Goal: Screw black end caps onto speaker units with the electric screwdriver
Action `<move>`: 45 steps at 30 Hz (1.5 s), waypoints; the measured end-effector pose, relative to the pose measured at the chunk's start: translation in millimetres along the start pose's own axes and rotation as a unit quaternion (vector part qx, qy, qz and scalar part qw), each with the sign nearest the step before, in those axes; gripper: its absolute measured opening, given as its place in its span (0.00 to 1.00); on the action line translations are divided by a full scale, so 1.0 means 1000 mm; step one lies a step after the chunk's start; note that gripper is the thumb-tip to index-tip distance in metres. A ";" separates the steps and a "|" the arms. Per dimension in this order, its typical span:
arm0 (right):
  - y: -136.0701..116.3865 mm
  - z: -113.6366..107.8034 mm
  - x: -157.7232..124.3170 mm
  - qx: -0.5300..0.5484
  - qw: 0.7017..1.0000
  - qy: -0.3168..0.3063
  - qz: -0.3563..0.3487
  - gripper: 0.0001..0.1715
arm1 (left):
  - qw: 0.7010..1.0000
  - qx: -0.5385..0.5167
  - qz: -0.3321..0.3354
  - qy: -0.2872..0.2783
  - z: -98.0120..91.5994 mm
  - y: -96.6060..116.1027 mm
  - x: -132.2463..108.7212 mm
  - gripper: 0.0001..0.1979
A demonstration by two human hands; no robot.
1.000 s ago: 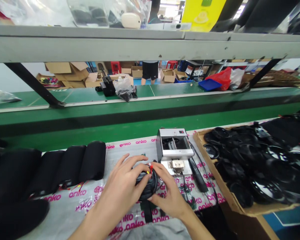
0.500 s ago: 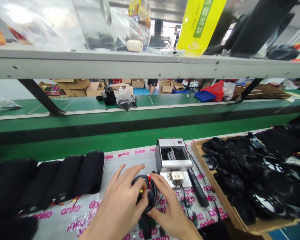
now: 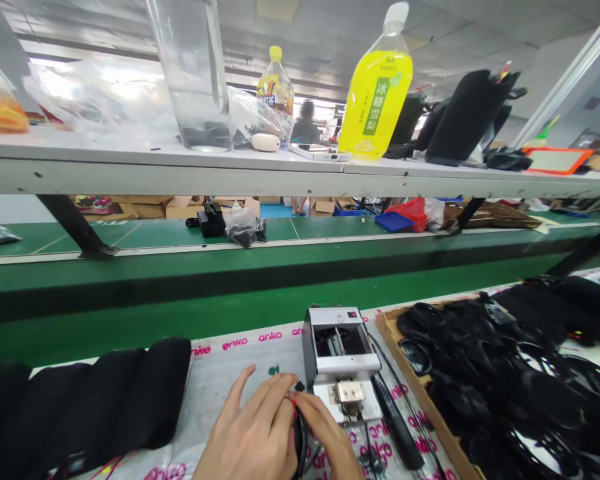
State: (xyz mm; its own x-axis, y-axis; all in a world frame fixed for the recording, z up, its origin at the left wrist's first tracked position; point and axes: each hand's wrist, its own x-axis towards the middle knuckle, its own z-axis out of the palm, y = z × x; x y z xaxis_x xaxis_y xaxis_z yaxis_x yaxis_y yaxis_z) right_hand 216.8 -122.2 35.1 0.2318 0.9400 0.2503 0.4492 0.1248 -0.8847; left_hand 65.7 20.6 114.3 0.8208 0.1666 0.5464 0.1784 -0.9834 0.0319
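Observation:
At the bottom edge of the view my left hand [image 3: 253, 437] and my right hand [image 3: 325, 437] close together round a round black part [image 3: 298, 440] with a red wire at its top. Only a thin sliver of the part shows between the fingers. Both hands sit on the plastic sheet printed with pink lettering [image 3: 260, 347], just in front of a small silver machine [image 3: 337, 353]. A black soldering iron handle [image 3: 395, 427] lies to the right of my right hand.
A row of black padded pieces [image 3: 105, 400] lies at the left. A cardboard tray [image 3: 387, 330] of several round black parts stands at the right. A green conveyor belt [image 3: 230, 293] runs behind. The shelf above [image 3: 280, 173] holds bottles and plastic bags.
The view has tilted upward, so my hands and the black part have dropped to the bottom edge. The shelf's bottles have come into sight. Both hands still grip the part.

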 end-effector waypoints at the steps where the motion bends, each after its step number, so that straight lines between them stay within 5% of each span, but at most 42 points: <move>1: -0.003 -0.001 0.001 0.003 1.000 -0.001 -0.003 0.54 | 1.000 0.008 0.010 -0.012 -0.002 -0.002 -0.001 0.18; 12: -0.003 -0.002 0.008 0.029 0.999 -0.021 0.004 0.52 | 0.999 0.010 0.026 -0.043 -0.015 -0.009 -0.009 0.19; 18: -0.028 -0.014 0.007 -0.005 1.000 -0.027 0.016 0.45 | 0.991 -0.090 -0.082 -0.064 -0.032 0.000 -0.004 0.13; 23: -0.033 -0.008 0.005 0.027 0.999 -0.017 0.029 0.40 | 0.906 -0.314 -0.280 -0.042 -0.035 0.000 -0.029 0.11; 28: -0.036 0.006 -0.005 0.200 0.975 -0.025 0.094 0.48 | 0.762 -0.464 -0.450 0.046 0.005 0.041 -0.069 0.27; 31: -0.032 0.020 -0.008 0.347 0.931 0.001 0.113 0.48 | 0.713 -0.499 -0.479 0.116 0.029 0.065 -0.069 0.30; 35: -0.024 0.040 -0.007 0.355 0.912 0.115 0.174 0.33 | 0.688 -0.511 -0.481 0.184 0.042 0.064 -0.056 0.28; 39: -0.024 0.048 -0.001 0.349 0.907 0.193 0.139 0.27 | 0.719 -0.491 -0.453 0.191 0.044 0.050 -0.051 0.26; 42: -0.029 0.046 0.003 0.361 0.901 0.203 0.127 0.25 | 0.729 -0.485 -0.444 0.192 0.044 0.050 -0.050 0.26; 45: -0.033 0.041 0.006 0.360 0.905 0.190 0.126 0.25 | 0.706 -0.506 -0.460 0.182 0.040 0.054 -0.052 0.26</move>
State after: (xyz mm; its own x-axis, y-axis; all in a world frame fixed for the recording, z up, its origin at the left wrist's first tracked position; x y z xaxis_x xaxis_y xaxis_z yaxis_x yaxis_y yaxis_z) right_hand 167.6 -107.7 49.3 0.5907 0.8069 0.0016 -0.3057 0.2256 -0.9250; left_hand 54.0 -38.3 54.3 0.3831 0.9205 0.0768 -0.0846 -0.0478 0.9953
